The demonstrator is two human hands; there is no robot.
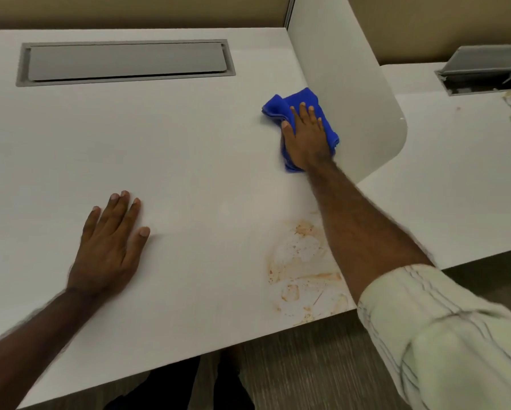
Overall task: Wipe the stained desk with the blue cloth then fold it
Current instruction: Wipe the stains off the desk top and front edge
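A bunched blue cloth (277,105) lies on the white desk (189,149) at the far right, close to the divider panel. My right hand (306,137) lies flat on top of it, fingers spread, pressing it to the surface. An orange-brown stain (300,264) is smeared over the desk near its front right edge, beside my right forearm and apart from the cloth. My left hand (110,244) rests palm down on the bare desk at the left, fingers apart, holding nothing.
A grey cable hatch (127,62), closed, is set into the back of the desk. A white rounded divider panel (351,84) stands at the right edge. Beyond it a second desk (443,161) has an open hatch and some wrappers. Carpet floor lies below.
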